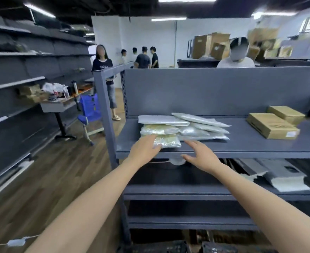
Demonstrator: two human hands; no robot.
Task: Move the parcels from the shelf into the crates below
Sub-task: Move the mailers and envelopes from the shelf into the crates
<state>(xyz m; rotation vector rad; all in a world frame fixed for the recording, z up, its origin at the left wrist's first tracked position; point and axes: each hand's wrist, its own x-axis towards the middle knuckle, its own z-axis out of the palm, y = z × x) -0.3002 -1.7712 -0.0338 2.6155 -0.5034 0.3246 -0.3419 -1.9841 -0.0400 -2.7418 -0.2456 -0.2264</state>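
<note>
A pile of several silvery plastic parcels [185, 127] lies on the grey shelf [250, 145]. The front one, a clear bag with yellowish contents [168, 142], sits at the shelf's front edge. My left hand [144, 149] rests on the left end of that front bag, fingers stretched over it. Just right of the bag, my right hand [201, 156] hovers at the shelf edge, open with spread fingers and holding nothing. Two brown cardboard boxes [273, 125] stand at the shelf's right. Dark crates [170, 248] show at the bottom edge, mostly hidden.
Lower shelf boards hold torn grey bags [285, 176]. A blue chair [90, 111] and a cluttered desk [57, 103] stand to the left on the wooden floor. Dark shelving lines the left wall. Several people stand behind the rack.
</note>
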